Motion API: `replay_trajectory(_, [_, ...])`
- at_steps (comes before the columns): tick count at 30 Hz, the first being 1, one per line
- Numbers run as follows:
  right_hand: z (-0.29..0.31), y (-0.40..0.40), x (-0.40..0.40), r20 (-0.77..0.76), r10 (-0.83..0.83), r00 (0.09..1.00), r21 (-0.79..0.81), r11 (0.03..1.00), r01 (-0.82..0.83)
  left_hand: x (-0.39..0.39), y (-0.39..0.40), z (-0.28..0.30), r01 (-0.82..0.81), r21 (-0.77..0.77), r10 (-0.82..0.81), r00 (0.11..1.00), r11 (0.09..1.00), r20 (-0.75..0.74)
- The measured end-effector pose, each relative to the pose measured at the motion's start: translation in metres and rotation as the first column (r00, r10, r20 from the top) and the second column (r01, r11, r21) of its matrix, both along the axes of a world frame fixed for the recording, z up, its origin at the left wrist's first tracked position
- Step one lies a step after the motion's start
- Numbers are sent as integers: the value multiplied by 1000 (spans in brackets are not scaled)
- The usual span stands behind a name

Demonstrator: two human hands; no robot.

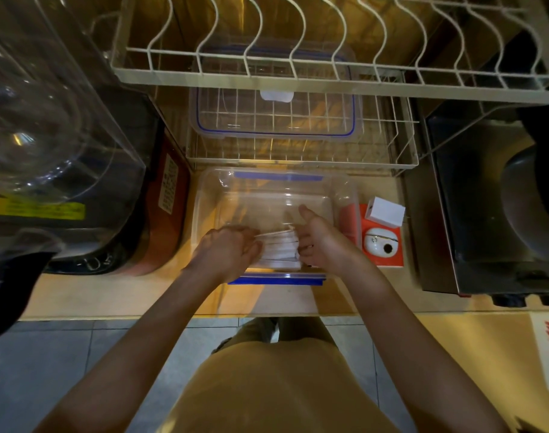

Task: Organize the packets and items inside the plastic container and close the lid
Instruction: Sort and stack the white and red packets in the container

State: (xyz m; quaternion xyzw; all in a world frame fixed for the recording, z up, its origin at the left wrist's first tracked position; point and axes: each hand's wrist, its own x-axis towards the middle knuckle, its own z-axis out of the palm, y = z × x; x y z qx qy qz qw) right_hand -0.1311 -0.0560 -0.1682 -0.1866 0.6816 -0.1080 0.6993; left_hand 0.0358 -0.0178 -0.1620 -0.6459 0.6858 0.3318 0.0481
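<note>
Your left hand (228,251) and right hand (321,242) are both down inside the clear plastic container (204,207), which sits open on the desk (117,295) straight in front of you, and between them they hold a stack of white packets (281,250) at its near end. Your left fingers are curled shut on the left end of the stack, while your right fingers press its right end with the thumb raised. The lid (274,115) rests in the wire rack (401,151) just behind the container, and a white box (385,211) stands beside its right wall.
</note>
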Motion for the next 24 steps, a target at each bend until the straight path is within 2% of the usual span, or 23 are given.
replay_trajectory(4, [-2,3,-6,-24,120,992,20,993,-120,-1,-1,1,28,-3,-28,999,1000,15])
replay_trajectory(9, [4,-1,-11,-55,137,989,7,991,-137,0,0,0,0,-2,0,1000,1000,-6])
replay_trajectory(13, [8,0,-11,-36,190,981,87,979,-186,0,-1,-1,30,1,-30,999,1000,17])
replay_trajectory(19, [7,-1,2,-34,130,991,61,990,-128,0,-3,-3,56,5,-57,998,998,28])
replay_trajectory(24, [5,1,-11,-38,159,987,51,986,-157,0,-2,-5,55,6,-55,998,998,29])
